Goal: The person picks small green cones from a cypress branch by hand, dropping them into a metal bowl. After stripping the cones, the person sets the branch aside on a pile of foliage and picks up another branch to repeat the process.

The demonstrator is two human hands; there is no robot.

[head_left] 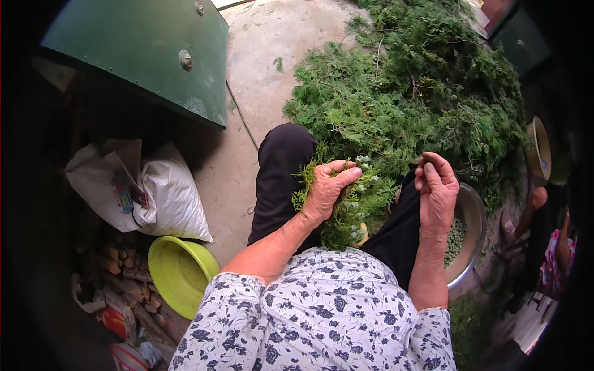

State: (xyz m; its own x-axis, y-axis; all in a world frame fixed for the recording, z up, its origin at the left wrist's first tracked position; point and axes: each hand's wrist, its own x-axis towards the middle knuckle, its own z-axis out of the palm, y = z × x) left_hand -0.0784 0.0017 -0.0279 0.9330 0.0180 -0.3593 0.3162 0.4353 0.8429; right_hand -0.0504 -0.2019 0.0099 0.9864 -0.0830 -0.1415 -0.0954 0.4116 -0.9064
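Observation:
My left hand grips a leafy evergreen sprig above my lap, thumb pressed across the stems. Small pale green cones stick out among its flat, scaly leaves. To the right of the sprig, apart from it, my right hand is raised with thumb and fingertips pinched together. Whatever may be between those fingertips is too small or hidden to name. Beneath and beside my right wrist stands a metal basin, partly covered by my forearm, with many small green cones inside.
A big heap of cut evergreen branches covers the ground ahead and right. On the left are a green metal cabinet, white sacks, a lime-green tub and firewood. Another person sits at the far right near a pale basin.

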